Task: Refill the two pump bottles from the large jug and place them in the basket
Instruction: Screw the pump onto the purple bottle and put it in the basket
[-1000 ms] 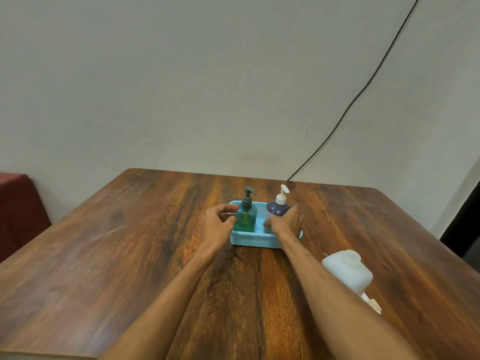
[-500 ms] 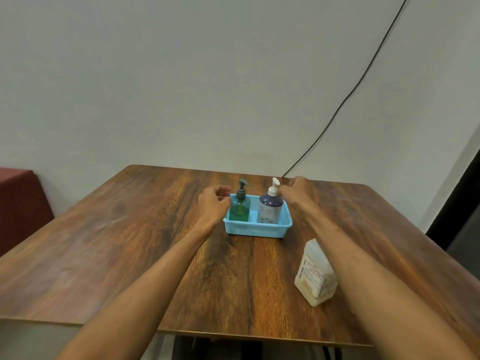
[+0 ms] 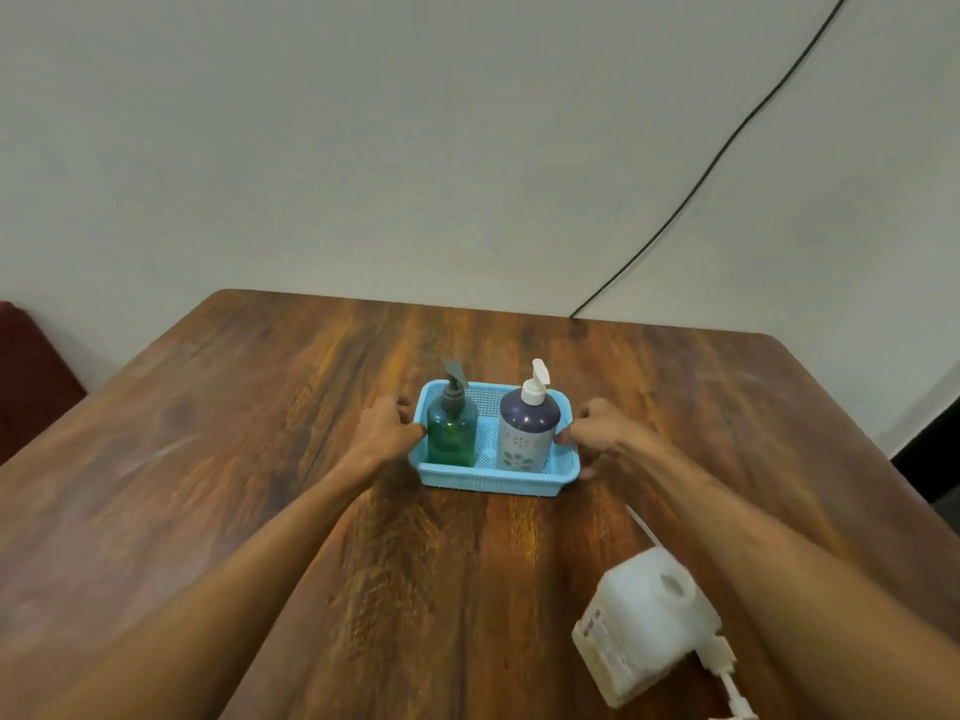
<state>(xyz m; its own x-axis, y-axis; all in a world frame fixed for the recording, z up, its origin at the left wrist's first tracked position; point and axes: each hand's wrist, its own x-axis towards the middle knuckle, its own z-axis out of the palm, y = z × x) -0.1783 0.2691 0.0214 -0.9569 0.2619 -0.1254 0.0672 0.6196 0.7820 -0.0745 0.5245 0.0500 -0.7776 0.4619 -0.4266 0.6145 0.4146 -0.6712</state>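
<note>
A light blue mesh basket [image 3: 488,480] sits at the middle of the wooden table [image 3: 234,459]. Inside it stand a green pump bottle [image 3: 451,433] on the left and a dark purple bottle with a white pump [image 3: 527,433] on the right, both upright. My left hand [image 3: 387,431] grips the basket's left rim with curled fingers. My right hand [image 3: 597,431] holds the right rim the same way. The large white jug [image 3: 641,626] stands near the front right, under my right forearm, capped.
A white pump part [image 3: 724,667] lies beside the jug at the front right. A black cable [image 3: 727,148] runs down the wall to the table's far edge. A dark red seat [image 3: 31,366] is at the left.
The right hand came from behind the purple bottle's pump to the basket's right rim. The left hand closed on the left rim. The camera view shifted closer and lower.
</note>
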